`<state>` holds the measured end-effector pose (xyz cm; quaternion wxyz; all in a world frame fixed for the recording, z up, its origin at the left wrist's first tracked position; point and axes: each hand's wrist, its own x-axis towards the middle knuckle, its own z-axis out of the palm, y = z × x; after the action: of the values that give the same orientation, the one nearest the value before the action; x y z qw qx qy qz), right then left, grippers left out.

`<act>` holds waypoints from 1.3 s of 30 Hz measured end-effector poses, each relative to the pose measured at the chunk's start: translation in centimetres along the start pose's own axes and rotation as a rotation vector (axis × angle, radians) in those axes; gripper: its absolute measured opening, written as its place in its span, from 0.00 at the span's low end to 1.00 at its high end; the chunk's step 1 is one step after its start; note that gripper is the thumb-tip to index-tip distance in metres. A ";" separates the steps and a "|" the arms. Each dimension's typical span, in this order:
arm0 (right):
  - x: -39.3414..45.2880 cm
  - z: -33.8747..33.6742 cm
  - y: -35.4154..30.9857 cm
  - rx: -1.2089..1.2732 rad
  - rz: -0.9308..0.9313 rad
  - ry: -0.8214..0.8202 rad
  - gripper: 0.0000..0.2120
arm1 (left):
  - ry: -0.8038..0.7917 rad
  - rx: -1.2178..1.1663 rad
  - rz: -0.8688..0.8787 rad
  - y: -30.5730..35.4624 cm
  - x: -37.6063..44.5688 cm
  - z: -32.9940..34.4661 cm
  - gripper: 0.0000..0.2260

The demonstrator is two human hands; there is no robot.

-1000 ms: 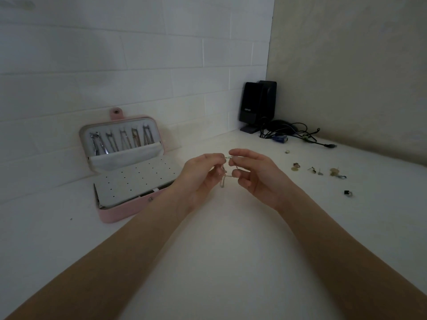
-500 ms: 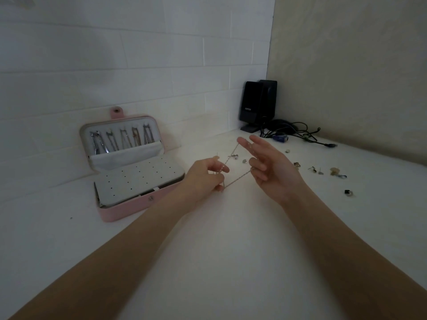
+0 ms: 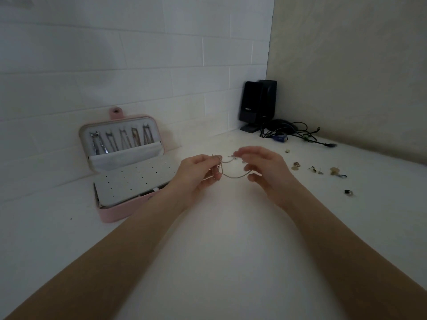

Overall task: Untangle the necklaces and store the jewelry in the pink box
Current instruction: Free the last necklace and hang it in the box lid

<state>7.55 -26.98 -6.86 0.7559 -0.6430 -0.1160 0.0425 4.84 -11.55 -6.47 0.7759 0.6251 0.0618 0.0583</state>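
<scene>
A thin silver necklace chain hangs in two slack loops between my hands, just above the white table. My left hand pinches one end of it, fingers curled. My right hand pinches the other end between thumb and fingertips. The pink box lies open to the left of my left hand, its lid leaning on the wall. Several necklaces hang inside the lid, above a white pouch. The box's base shows a white panel with small holes.
Small earrings and rings lie scattered on the table right of my right hand, and a dark ring sits farther right. Black speakers and a tangle of cables fill the far corner. Walls close the back and right.
My hands have come closer together, so the chain that was stretched taut half a second ago now sags in loops. My right hand's fingers have curled in from spread to pinching.
</scene>
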 end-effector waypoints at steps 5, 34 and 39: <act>-0.4 1.5 0.3 -0.299 -0.066 -0.148 0.05 | -0.022 0.036 -0.040 0.4 -0.4 0.3 0.08; 0.3 0.0 -0.6 0.475 0.171 -0.045 0.12 | -0.153 0.193 -0.044 0.5 -0.6 0.1 0.09; 0.4 -0.3 -0.8 0.499 0.136 -0.083 0.09 | 0.141 0.104 0.021 1.0 -0.5 0.0 0.07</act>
<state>7.98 -27.34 -6.03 0.8810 -0.4409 -0.0893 0.1468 4.36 -11.45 -5.52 0.7354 0.6597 0.1125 0.1069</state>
